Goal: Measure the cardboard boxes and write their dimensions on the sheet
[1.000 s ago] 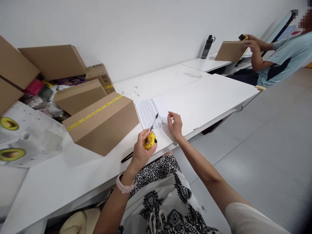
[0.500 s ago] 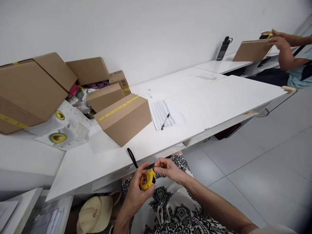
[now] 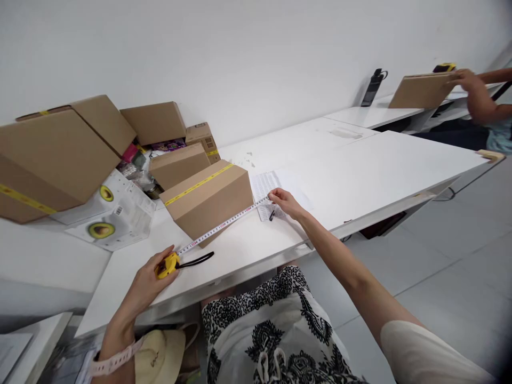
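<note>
Tape (image 3: 218, 228) apparently ends in right hand (image 3: 286, 202)

"Can you read anything?"
"Tiny black and red numbers on the measuring tape (image 3: 224, 224), too small to be sure."
"The paper (image 3: 265, 184)?"
"Rows of blurry print."
"The white box (image 3: 138, 216)?"
"A barcode (image 3: 119, 210) and fuzzy words."
"The cap (image 3: 164, 346)?"
"Squiggly letters I can't read."

- At least 5 brown cartons (image 3: 218, 200) stood there, overlap hiding the exact count.
- 1 white box (image 3: 120, 202) bore 2 avocado prints (image 3: 101, 230).
- 1 tape measure (image 3: 169, 264) was clear; 1 yellow-and-black item (image 3: 445, 68) was too small to name.
- There was 1 pen (image 3: 272, 215), 1 bottle (image 3: 372, 88) and 1 cap (image 3: 160, 357).
- At least 1 printed sheet (image 3: 264, 184) showed.
</note>
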Motion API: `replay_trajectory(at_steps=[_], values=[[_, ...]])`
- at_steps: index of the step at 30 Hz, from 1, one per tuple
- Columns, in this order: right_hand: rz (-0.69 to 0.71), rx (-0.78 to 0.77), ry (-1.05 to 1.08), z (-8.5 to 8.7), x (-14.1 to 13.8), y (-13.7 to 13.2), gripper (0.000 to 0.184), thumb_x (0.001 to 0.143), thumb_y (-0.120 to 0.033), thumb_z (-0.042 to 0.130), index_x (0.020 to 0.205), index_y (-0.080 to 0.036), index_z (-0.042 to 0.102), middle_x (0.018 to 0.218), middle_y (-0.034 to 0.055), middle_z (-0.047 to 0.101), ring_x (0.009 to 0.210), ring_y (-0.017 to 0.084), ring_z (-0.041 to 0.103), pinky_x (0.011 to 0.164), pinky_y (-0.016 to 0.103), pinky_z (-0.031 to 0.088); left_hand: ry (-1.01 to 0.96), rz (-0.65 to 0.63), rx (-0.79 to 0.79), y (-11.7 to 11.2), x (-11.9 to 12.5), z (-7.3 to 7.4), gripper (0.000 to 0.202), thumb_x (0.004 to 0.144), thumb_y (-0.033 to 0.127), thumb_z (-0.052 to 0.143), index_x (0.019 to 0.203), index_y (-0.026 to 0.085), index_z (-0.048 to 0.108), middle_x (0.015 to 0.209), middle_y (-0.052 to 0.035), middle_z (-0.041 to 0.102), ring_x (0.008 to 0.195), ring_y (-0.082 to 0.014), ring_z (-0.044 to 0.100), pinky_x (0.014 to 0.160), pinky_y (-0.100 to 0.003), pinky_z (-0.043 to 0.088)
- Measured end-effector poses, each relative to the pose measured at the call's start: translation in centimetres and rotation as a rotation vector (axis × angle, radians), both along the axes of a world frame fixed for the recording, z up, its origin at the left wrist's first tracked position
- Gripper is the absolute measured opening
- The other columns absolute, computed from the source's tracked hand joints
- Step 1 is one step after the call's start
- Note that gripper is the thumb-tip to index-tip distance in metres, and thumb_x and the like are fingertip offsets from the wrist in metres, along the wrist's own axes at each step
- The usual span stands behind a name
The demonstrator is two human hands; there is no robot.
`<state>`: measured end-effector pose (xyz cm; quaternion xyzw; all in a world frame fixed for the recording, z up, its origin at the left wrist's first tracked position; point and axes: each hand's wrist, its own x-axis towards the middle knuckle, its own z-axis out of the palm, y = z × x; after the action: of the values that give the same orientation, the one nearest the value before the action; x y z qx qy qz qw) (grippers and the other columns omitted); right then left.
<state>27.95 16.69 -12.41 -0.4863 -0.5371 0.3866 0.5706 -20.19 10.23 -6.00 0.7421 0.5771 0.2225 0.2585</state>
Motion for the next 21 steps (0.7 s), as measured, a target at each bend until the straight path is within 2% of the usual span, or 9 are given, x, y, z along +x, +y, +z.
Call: replay_trajectory(at_steps=[4, 7, 10, 14, 17, 21], values=[[-0.032, 0.067, -0.047, 0.3, -2.2, 3.5, 0.034, 0.081, -0.053, 0.062, 0.087, -0.019, 0.062, 0.083, 0.0001, 0.062, 0.078, 0.014, 0.052, 0.075, 0.029, 0.041, -0.034, 0.000, 0.001, 1.2, 1.1, 0.8, 0.081, 0.069, 0.061, 0.073, 0.135, 0.016, 0.058, 0.132, -0.0150, 0.065, 0.123, -0.0309, 0.061, 0.111, -0.046, 0.042], [-0.007, 0.103, -0.015, 0.3, -4.0, 4.7, 0.037, 0.079, -0.055, 0.061, 0.085, -0.019, 0.063, 0.084, 0.0010, 0.063, 0.079, 0.015, 0.053, 0.076, 0.029, 0.042, -0.106, 0.024, -0.052, 1.6, 2.6, 1.3, 0.084, 0.064, 0.062, 0.076, 0.131, 0.015, 0.061, 0.133, -0.0154, 0.065, 0.121, -0.0313, 0.062, 0.109, -0.045, 0.044], [-0.004, 0.105, 0.047, 0.0, -5.9, 5.0, 0.037, 0.076, -0.056, 0.063, 0.083, -0.019, 0.062, 0.082, 0.0010, 0.063, 0.078, 0.015, 0.055, 0.076, 0.029, 0.043, -0.160, 0.055, -0.094, 2.1, 3.9, 1.4, 0.084, 0.059, 0.060, 0.080, 0.128, 0.014, 0.064, 0.129, -0.0143, 0.069, 0.117, -0.0321, 0.065, 0.107, -0.046, 0.046], [-0.091, 0.092, 0.111, 0.2, -7.3, 4.3, 0.034, 0.075, -0.053, 0.066, 0.077, -0.020, 0.060, 0.078, 0.0008, 0.061, 0.074, 0.015, 0.053, 0.073, 0.030, 0.043, -0.174, 0.079, -0.117, 2.5, 4.6, 2.1, 0.079, 0.057, 0.056, 0.082, 0.122, 0.013, 0.069, 0.119, -0.0127, 0.074, 0.109, -0.0323, 0.068, 0.101, -0.045, 0.050], [-0.151, 0.102, 0.076, 2.4, -6.7, 2.7, 0.032, 0.077, -0.051, 0.065, 0.074, -0.020, 0.059, 0.075, 0.0010, 0.061, 0.072, 0.015, 0.053, 0.069, 0.030, 0.043, -0.214, 0.079, -0.149, 2.2, 4.1, 4.5, 0.072, 0.059, 0.053, 0.083, 0.118, 0.013, 0.072, 0.114, -0.0120, 0.076, 0.104, -0.0322, 0.069, 0.095, -0.042, 0.053], [-0.223, 0.095, -0.078, 7.4, -4.9, -0.3, 0.031, 0.079, -0.049, 0.067, 0.070, -0.019, 0.061, 0.070, 0.0015, 0.061, 0.067, 0.016, 0.053, 0.063, 0.030, 0.041, -0.268, 0.041, -0.227, 2.2, 3.1, 8.9, 0.051, 0.063, 0.049, 0.079, 0.105, 0.019, 0.079, 0.098, -0.0082, 0.079, 0.093, -0.0295, 0.070, 0.081, -0.035, 0.055]])
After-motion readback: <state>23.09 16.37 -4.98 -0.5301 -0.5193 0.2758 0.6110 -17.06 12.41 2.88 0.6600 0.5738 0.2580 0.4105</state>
